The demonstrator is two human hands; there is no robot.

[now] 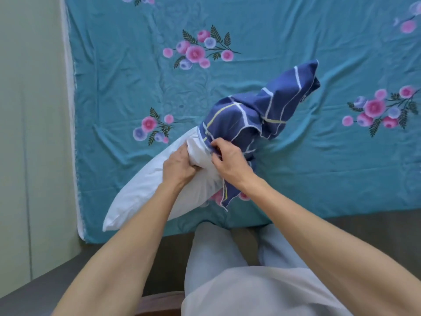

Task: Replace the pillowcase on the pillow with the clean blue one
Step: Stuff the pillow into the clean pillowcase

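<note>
A white pillow (145, 190) lies slantwise on the bed, its bare corner out to the left of both hands and close to the mattress edge, its far end pushed into the mouth of the blue pillowcase (257, 112). The left hand (178, 166) is clenched into the pillow's white fabric, bunching it just left of the case's opening. Immediately to the right, the right hand (230, 164) pinches the hem of the pillowcase between thumb and curled fingers, where the hem meets the white fabric. The two hands sit close together, nearly touching, over the pillow.

The pillowcase is navy with thin white lines and a few pale yellow ones crossing in a wide check. Only a short part of the pillow is inside it. Beyond the grip, up and to the right, the rest of the case stands crumpled and slack in a peak. One loose corner of its hem hangs down below the right wrist and lies on the sheet.

Under everything is a teal bedsheet (319, 42) printed with sprays of pink and lilac flowers on dark leaves; it is wrinkled around the pillow. Along the left edge of the sheet a pale green wall (29, 110) runs. Nearest the person, a dark grey floor (36, 290) shows, along with pale blue trousers (211, 254).
</note>
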